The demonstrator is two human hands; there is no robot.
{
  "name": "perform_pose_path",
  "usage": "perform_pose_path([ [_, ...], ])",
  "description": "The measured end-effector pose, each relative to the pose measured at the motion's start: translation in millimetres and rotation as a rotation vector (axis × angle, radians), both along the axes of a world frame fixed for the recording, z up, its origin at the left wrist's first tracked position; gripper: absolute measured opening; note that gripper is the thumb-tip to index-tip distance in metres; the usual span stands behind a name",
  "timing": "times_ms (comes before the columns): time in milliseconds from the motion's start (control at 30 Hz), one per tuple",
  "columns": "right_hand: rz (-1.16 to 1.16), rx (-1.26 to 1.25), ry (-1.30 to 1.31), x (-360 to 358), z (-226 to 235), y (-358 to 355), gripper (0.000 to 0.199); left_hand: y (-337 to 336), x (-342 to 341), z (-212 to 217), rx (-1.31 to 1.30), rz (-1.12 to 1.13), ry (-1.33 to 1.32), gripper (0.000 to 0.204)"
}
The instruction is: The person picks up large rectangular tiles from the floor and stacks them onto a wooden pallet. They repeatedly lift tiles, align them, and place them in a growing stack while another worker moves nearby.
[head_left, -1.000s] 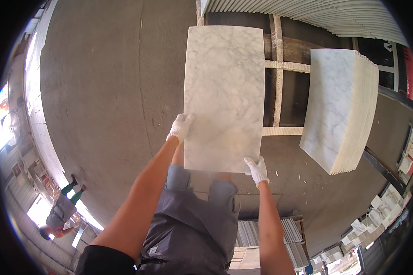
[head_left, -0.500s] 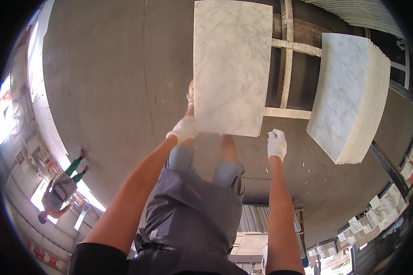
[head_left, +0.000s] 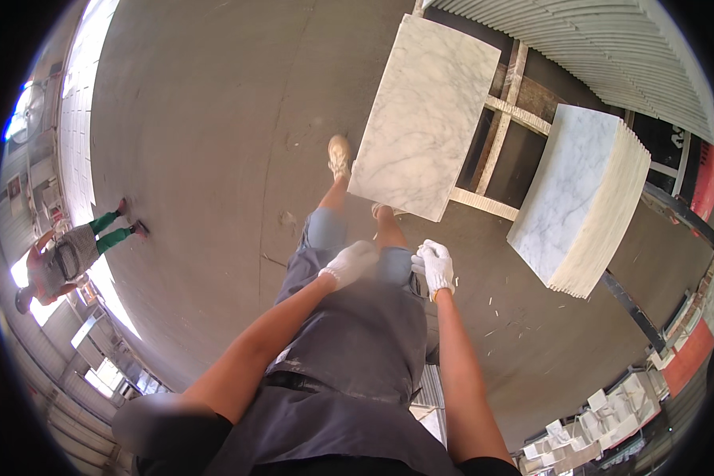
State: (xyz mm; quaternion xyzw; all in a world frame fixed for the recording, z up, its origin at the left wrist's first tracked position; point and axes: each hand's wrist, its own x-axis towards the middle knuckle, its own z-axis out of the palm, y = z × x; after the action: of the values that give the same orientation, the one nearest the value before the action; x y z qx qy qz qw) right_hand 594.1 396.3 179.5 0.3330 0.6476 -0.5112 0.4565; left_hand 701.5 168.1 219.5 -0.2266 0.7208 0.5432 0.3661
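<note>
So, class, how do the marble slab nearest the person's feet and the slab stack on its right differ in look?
The slab shows only a thin edge, while the stack shows a thick side of many edges. The slab's face looks whiter; the stack's looks bluer. Both have pale faces with grey veins.

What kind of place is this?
Probably a stone workshop or warehouse. You can see a grey-veined, marble-like slab, a thick stack of similar slabs and a big grey floor.
</note>
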Motion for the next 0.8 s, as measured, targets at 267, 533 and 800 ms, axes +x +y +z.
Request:
perform_pose_path([
  [267, 0.015, -0.022, -0.067, 43.8, 76.0, 37.6, 0.039, -16.1, 27.0, 63.8, 0.023, 0.094, -0.014, 0.032],
  [533, -0.031, 0.120, -0.067, 167.4, 123.0, 111.4, 0.040, -109.9, 148.9, 68.1, -0.142, 0.299, 0.051, 0.024],
  [800, 0.500, -0.019, 0.432, 297.2, -22.7, 164.2, 0.040, -173.1, 305.4, 88.3, -0.052, 0.603, -0.312, 0.022],
])
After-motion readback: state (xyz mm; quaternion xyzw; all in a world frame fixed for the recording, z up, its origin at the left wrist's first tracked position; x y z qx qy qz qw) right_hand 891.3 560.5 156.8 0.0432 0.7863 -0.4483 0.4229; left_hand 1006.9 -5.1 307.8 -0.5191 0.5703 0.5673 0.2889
